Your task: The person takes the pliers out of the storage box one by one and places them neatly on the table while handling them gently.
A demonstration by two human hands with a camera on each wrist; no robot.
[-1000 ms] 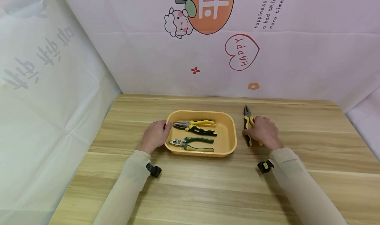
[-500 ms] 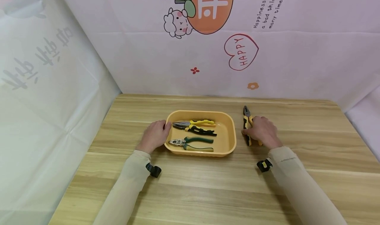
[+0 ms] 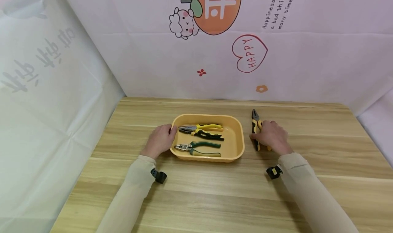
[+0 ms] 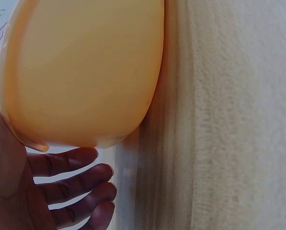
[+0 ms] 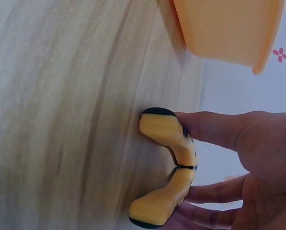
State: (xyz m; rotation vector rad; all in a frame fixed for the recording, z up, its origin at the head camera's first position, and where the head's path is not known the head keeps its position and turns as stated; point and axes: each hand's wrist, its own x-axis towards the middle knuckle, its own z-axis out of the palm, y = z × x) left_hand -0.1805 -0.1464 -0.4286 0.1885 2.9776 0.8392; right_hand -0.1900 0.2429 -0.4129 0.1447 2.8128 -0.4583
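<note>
"White printed sheet (image 3: 150, 62) at the back, pale wood-grain table (image 3: 202, 195) below it. What's first from the left?"

"Left hand (image 3: 159, 141), holding the left end of a shallow, round-cornered, light-orange plastic tray (image 3: 231, 141) at its rim."

"And inside the tray?"

"Steel pliers with yellow-and-black handles (image 3: 198, 132) towards its far side, and one pair with green grips (image 3: 204, 144) towards its near side, all with heads pointing to its left end."

"Anything right of the tray?"

"Just beside it, the dark-jawed loose pliers with yellow-and-black grips (image 3: 254, 125), nose towards the far edge. Their handles are splayed, curved and rounded at the ends. I can't tell whether they're lifted at all."

"So the right hand (image 3: 273, 135) has them?"

"Yes, gripped across the handles, thumb on the tray side, fingers on the other. I'd call this step taking hold."

"What would the next move call for?"

"Likely even pressure on both handles, so they don't swing, and a steady tray."
</note>
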